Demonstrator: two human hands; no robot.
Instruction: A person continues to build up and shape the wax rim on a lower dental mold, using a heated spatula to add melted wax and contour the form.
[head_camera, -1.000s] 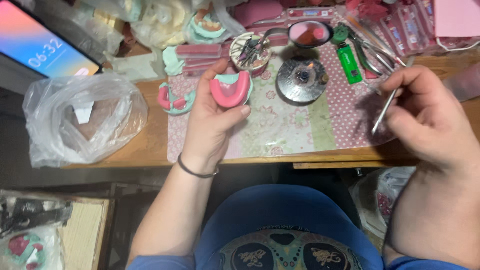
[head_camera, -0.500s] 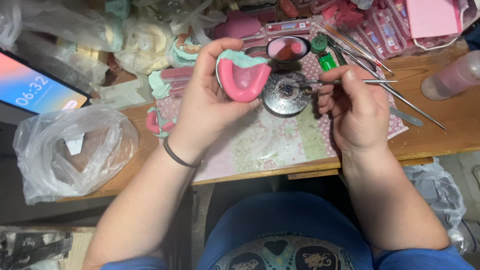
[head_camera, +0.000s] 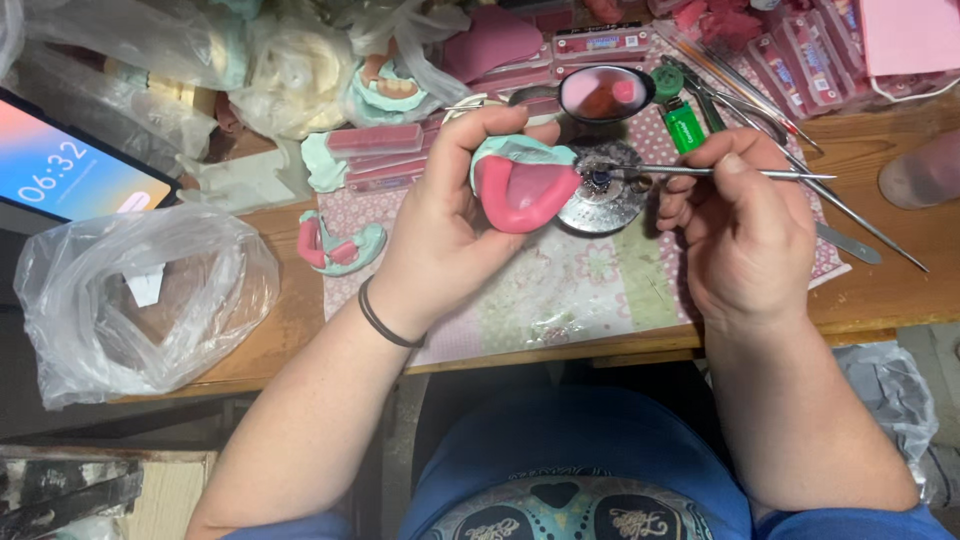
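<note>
Both hands were up over the patterned mat (head_camera: 560, 290) when I looked down through the head camera. My left hand (head_camera: 450, 215) was curled around a pink wax dental plate (head_camera: 522, 192) seated on a pale green cast, thumb along the near edge and fingers wrapped over the far rim, so the horseshoe faced toward my other hand. My right hand (head_camera: 735, 225) was closed in a pen-style pinch on a thin metal carving tool (head_camera: 700, 172), whose tip reached toward a small round metal burner (head_camera: 600, 195) just beside the plate; whether the tip touched anything I could not tell.

I judged the plate light but awkward. The pink part looked like soft wax, likely to dent or smear under a hard squeeze, while the green cast beneath looked stiff and brittle, the kind that chips if dropped. Holding it by the cast's outer rim, as I was, seemed the safe grip, keeping fingertips off the pink surface. The tool looked rigid, slim and smooth, so a firm pinch near its middle suited it.

Near my left wrist another pink-and-green cast (head_camera: 340, 245) lay on the wooden table (head_camera: 880, 290), and a crumpled clear plastic bag (head_camera: 140, 300) sat well apart at the left.
</note>
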